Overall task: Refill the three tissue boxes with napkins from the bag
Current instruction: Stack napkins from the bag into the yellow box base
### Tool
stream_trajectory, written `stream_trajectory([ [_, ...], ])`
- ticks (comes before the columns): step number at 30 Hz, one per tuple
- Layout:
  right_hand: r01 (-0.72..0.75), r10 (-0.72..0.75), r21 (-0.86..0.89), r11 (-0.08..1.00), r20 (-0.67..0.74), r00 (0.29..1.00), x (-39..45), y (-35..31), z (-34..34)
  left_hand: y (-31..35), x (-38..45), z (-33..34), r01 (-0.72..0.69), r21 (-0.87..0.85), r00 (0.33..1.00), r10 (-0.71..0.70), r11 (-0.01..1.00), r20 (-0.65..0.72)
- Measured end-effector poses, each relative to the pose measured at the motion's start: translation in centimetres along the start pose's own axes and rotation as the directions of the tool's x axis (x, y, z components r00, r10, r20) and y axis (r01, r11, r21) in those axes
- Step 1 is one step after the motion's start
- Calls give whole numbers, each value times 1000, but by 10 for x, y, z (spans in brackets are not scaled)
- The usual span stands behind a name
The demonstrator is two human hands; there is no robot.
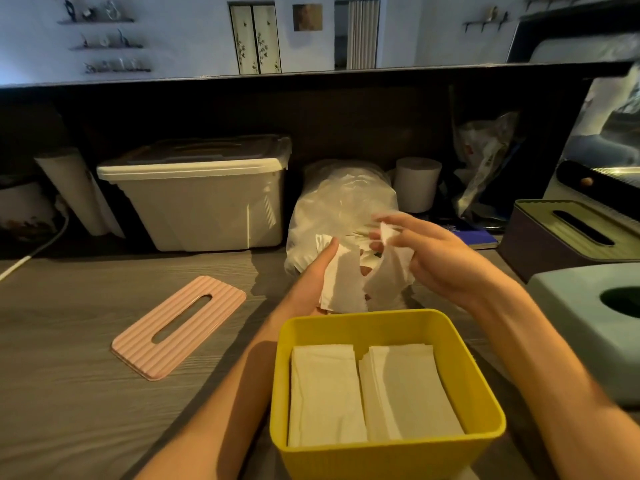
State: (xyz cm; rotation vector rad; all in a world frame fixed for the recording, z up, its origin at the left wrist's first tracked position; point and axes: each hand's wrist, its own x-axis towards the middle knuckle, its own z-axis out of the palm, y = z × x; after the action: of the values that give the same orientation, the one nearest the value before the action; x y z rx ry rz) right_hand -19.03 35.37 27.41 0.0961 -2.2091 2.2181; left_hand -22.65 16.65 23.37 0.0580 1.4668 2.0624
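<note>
An open yellow tissue box (481, 407) stands in front of me with two stacks of white napkins (374, 396) lying side by side inside. Its pink ribbed lid (221, 306) lies flat on the table to the left. Behind the box is the clear plastic bag (332, 206) of napkins. My left hand (317, 275) holds a small stack of napkins (343, 285) just above the box's far rim. My right hand (429, 254) pinches a single napkin (389, 268) beside that stack. A dark box with a green lid (540, 247) and a pale blue-green box (568, 310) sit at the right.
A lidded white storage bin (197, 199) stands at the back left beside a white paper roll (74, 192). Another white roll (417, 183) and a crumpled plastic bag (485, 157) sit at the back right. A white cable (31, 254) runs along the left edge of the wooden table.
</note>
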Motion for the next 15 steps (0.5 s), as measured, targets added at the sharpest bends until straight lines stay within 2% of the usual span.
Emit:
stream_trajectory([
  [2,-4,19,-136,991,107,994,-4,1,1,-4,1,-1,-57,-23,998,57,998,-5],
  [5,54,-31,-145,988,156,987,-5,4,4,-7,8,-9,-36,18,998,36,999,-46],
  [7,78,-64,-122,989,117,991,-2,7,9,-6,8,-7,-79,115,996,84,990,-36],
  [12,213,-257,-380,900,-66,964,8,24,14,-2,1,5,-23,-54,985,32,998,168],
  [15,283,-355,-453,845,-80,931,12,31,14,-3,2,1,-16,-18,986,19,1000,169],
])
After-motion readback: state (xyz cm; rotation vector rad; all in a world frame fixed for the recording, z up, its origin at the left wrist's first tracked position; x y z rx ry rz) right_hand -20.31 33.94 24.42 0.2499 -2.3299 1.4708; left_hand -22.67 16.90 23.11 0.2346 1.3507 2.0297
